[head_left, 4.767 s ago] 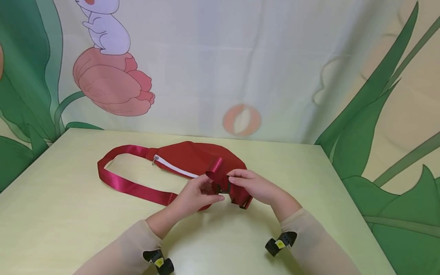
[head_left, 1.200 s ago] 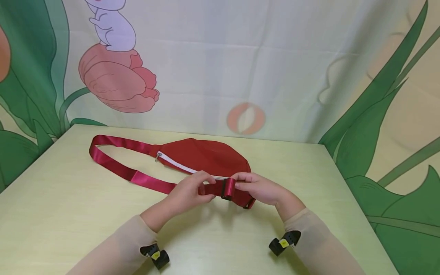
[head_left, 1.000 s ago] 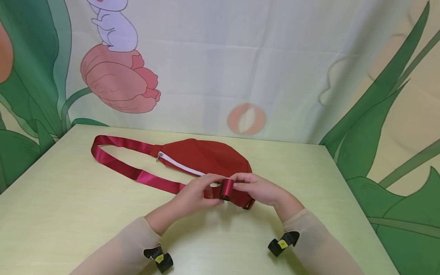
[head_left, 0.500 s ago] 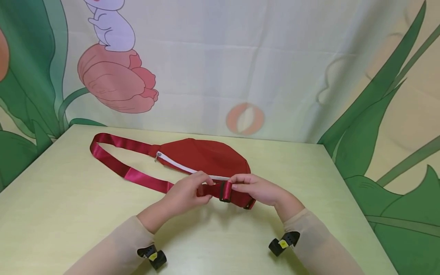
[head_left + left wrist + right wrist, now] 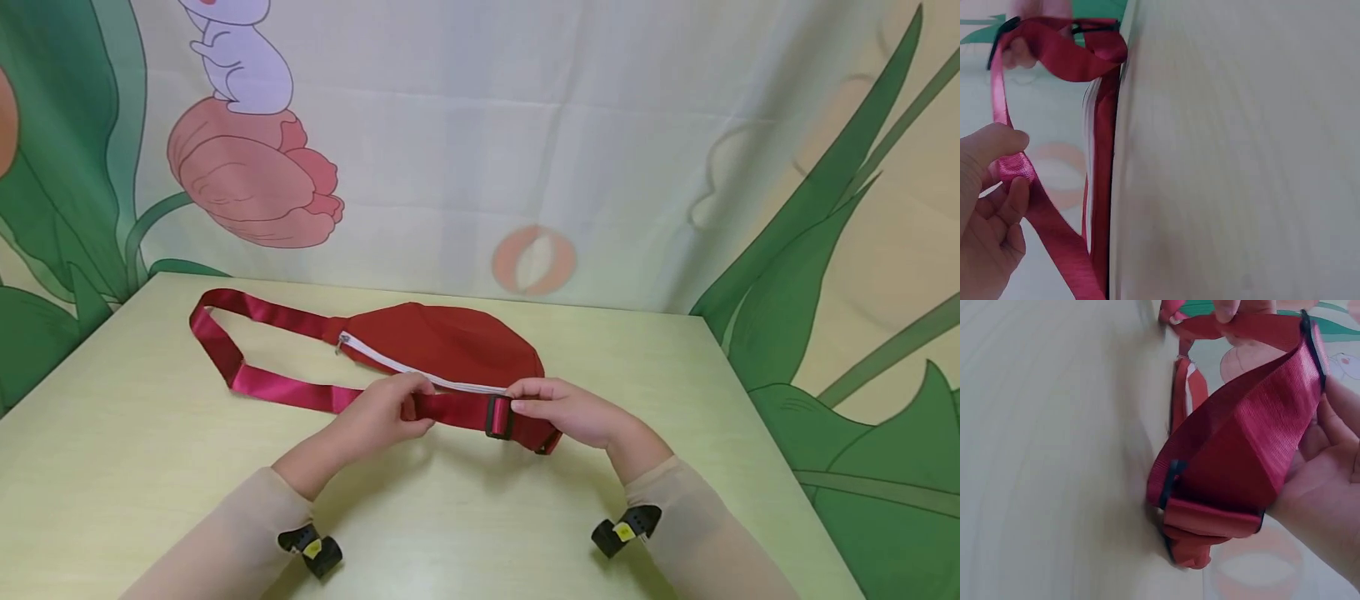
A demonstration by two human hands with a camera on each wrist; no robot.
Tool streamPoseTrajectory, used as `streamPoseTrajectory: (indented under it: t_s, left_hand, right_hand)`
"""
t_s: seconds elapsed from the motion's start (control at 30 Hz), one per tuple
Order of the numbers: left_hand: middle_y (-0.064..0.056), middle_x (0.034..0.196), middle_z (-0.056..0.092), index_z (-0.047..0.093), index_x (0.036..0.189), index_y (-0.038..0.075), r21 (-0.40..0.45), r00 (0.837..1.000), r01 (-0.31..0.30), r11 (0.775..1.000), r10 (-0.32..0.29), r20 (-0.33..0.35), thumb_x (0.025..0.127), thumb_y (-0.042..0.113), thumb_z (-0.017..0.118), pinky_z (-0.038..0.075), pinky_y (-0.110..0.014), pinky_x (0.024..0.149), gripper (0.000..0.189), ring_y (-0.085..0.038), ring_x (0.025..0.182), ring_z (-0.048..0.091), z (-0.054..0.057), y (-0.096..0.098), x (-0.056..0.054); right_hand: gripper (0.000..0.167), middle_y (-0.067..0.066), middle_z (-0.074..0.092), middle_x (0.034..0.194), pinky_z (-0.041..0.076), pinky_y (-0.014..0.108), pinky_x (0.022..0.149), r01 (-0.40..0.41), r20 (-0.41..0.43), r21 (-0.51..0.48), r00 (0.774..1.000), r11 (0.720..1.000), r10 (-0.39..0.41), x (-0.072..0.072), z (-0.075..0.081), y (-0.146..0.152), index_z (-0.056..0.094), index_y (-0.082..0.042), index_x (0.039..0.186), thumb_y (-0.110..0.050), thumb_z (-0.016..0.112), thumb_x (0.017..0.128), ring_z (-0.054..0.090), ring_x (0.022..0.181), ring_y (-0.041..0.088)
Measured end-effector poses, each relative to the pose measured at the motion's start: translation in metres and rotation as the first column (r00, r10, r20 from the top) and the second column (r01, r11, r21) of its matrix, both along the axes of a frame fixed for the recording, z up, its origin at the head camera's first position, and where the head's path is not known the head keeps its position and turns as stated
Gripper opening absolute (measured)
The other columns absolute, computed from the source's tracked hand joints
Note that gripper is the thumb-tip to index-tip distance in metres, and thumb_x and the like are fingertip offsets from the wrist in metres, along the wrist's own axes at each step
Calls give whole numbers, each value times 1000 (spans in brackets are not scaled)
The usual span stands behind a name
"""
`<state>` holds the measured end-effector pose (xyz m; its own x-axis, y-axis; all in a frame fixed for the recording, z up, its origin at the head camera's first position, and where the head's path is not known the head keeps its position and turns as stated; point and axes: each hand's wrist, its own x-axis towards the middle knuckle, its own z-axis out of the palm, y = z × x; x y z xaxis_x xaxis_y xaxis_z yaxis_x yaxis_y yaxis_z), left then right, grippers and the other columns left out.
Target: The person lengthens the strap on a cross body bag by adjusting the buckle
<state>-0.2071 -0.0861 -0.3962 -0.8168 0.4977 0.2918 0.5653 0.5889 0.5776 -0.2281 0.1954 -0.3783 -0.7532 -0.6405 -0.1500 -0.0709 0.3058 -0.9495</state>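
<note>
A red waist bag (image 5: 442, 342) lies on the table, its white zipper (image 5: 390, 361) facing the person. Its shiny red strap (image 5: 281, 388) loops out to the left and returns along the bag's front. My left hand (image 5: 378, 414) pinches this strap between thumb and fingers, as the left wrist view also shows. The strap runs fairly straight from there to a black slider buckle (image 5: 491, 417). At the slider, my right hand (image 5: 573, 414) pinches the strap with thumb and fingertips. In the right wrist view, the webbing folds down to another black buckle (image 5: 1169, 484) at the bag's end.
The pale yellow table (image 5: 465, 533) stretches around the bag. Behind it hangs a printed curtain (image 5: 420, 167) with a rabbit, flowers and leaves. A small black camera is strapped to each sleeve.
My left hand has moved left with the strap, lengthening the stretch between it and the slider. The strap loop standing up at the slider has flattened. My right hand stays near the slider.
</note>
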Motion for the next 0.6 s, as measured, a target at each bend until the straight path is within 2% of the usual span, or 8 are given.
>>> streamPoseTrajectory:
  t_s: [0.07, 0.13, 0.2, 0.27, 0.37, 0.43, 0.5, 0.6]
  left_hand:
    - [1, 89, 57, 59, 106, 9, -42, 1000, -4, 999, 3, -28, 74, 12, 79, 47, -23, 61, 38, -13, 69, 52, 1, -1, -1]
    - [-3, 105, 57, 57, 118, 7, -75, 999, 10, 997, -13, -46, 75, 16, 79, 49, -23, 64, 49, -13, 74, 53, 4, 4, 1]
    - [-6, 121, 53, 51, 130, 7, -91, 997, 37, 995, -42, -58, 76, 21, 78, 48, -22, 65, 62, -11, 74, 53, 10, 16, 7]
    - [-8, 131, 48, 45, 136, 7, -99, 994, 66, 993, -74, -76, 76, 25, 78, 50, -23, 70, 70, -11, 80, 55, 16, 30, 14]
    - [-6, 128, 53, 47, 134, 8, -107, 986, 101, 989, -114, -122, 77, 25, 77, 50, -25, 78, 66, -12, 90, 59, 19, 48, 19]
    - [-4, 121, 57, 51, 131, 9, -122, 982, 94, 988, -112, -154, 77, 24, 77, 49, -27, 83, 61, -14, 99, 57, 19, 52, 20]
    - [-3, 112, 60, 54, 126, 10, -111, 982, 87, 990, -104, -160, 77, 22, 78, 51, -24, 76, 57, -13, 90, 58, 18, 51, 19]
    - [0, 99, 59, 58, 122, 9, -53, 987, 77, 996, -83, -141, 75, 22, 79, 49, -20, 65, 53, -9, 76, 54, 18, 45, 18]
  right_hand:
    - [19, 1, 58, 97, 40, 33, 81, 25, -2, 15, 1000, 1000, -25, 0, 1, 0, 58, -5, 107, -18, 54, 94, 47, 95, 18]
    - [20, 2, 58, 99, 40, 34, 82, 43, -9, 30, 999, 999, -43, 0, 1, -1, 59, -5, 108, -19, 55, 94, 48, 96, 19]
    - [21, 2, 59, 102, 41, 35, 86, 55, -32, 46, 998, 997, -54, 1, 2, -3, 60, -6, 109, -20, 55, 94, 49, 100, 20]
    - [23, 3, 60, 105, 41, 36, 88, 58, -65, 55, 996, 997, -54, 2, 3, -6, 61, -6, 110, -21, 55, 94, 51, 102, 20]
    - [24, 3, 61, 107, 42, 36, 88, 53, -116, 76, 992, 996, -44, 4, 4, -10, 62, -6, 110, -22, 56, 94, 53, 102, 20]
    - [24, 4, 62, 104, 46, 35, 83, 48, -146, 99, 989, 994, -34, 5, 3, -11, 61, -7, 111, -22, 59, 92, 56, 98, 20]
    - [23, 5, 62, 100, 50, 36, 75, 53, -178, 138, 984, 989, -28, 5, 1, -10, 59, -9, 109, -21, 63, 90, 58, 91, 21]
    - [19, 4, 59, 95, 52, 34, 66, 84, -270, 228, 963, 970, -20, 6, 0, -5, 59, -10, 101, -17, 68, 86, 58, 84, 19]
